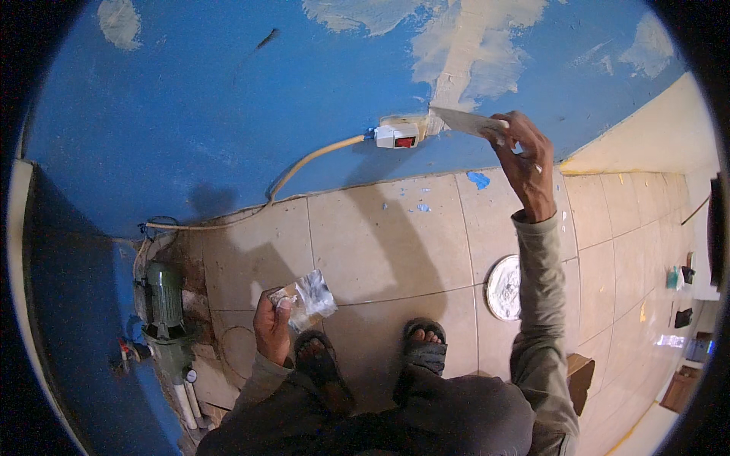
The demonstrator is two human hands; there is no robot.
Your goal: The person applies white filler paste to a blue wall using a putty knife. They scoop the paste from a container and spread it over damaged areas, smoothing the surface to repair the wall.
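Indoor room under repair; home or business, cannot tell. Evidence: blue wall [228, 99] with pale filler patches [464, 53]; flat scraper [464, 120] in right hand [527, 154] at wall; beige tiled floor [361, 243], blue paint flakes [478, 180] scattered; round container [503, 289] of white paste; white switch box [388, 137], red rocker [404, 142], yellowish cable [312, 156]; green motor pump [165, 296] with round gauge [191, 376] and pale pipes [185, 406], at left.

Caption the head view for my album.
Right hand holds a flat scraper at a patched blue wall; left hand, a smeared plate.
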